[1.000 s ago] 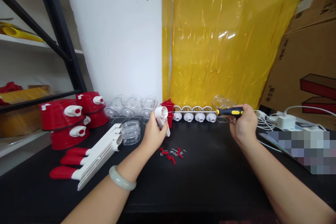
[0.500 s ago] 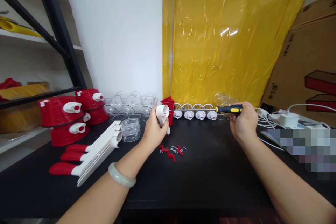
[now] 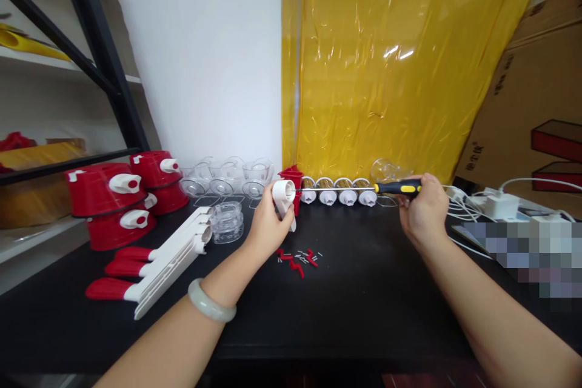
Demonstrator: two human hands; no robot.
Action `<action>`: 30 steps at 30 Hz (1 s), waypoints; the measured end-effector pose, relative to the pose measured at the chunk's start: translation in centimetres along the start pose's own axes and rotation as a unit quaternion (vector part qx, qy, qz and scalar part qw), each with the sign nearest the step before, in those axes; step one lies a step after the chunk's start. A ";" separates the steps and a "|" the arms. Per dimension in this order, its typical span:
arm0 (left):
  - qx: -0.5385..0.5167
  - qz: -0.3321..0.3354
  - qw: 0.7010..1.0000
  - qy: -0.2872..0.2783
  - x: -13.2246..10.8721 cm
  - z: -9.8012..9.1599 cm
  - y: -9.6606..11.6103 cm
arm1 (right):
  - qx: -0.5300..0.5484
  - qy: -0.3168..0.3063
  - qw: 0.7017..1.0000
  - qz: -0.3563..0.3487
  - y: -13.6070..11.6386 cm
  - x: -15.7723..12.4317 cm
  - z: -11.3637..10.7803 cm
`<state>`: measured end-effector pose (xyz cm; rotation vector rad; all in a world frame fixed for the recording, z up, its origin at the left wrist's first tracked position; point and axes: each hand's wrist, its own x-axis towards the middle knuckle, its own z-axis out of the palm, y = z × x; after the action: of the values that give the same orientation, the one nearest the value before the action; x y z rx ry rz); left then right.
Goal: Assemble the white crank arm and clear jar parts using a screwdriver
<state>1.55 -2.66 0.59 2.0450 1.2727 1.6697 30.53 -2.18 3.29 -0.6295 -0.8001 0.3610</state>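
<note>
My left hand (image 3: 268, 221) is closed around a white plastic part (image 3: 282, 192) with a round hollow end that faces right. In my right hand (image 3: 425, 209) is a long screwdriver (image 3: 396, 188) with a black and yellow handle, held level. Its thin shaft points left, and the tip is at the round opening of the white part; whether it touches a screw there I cannot tell. Below my left hand, small red plastic pieces (image 3: 297, 268) and several loose screws (image 3: 302, 257) lie on the black table (image 3: 354, 315).
White handles with red grips (image 3: 170, 264), red housings (image 3: 109, 191) and clear plastic rings (image 3: 228, 222) stand at the left. Clear cups (image 3: 257, 179), a red hopper (image 3: 292, 177) and metal grater drums (image 3: 327, 192) line the back. White cables and a charger (image 3: 502, 206) lie at the right.
The white part has shifted very slightly right and tilted a little in my left hand. The screwdriver stays level at its opening, hardly moved.
</note>
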 end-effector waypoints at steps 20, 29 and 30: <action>0.033 0.039 0.999 -0.015 0.0 0.0 -0.6 | 0.001 -0.007 1.000 0.007 0.2 0.0 -0.1; 0.041 0.042 0.998 -0.016 0.0 -0.1 -0.7 | -0.038 -0.019 0.999 -0.008 0.2 0.0 -0.4; 0.041 0.041 0.998 -0.016 0.0 -0.1 -0.7 | -0.038 -0.022 0.999 -0.008 0.2 0.0 -0.4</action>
<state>1.15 -2.26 0.14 2.1892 1.2836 1.6380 30.79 -2.18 2.92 -0.6868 -0.8645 0.3316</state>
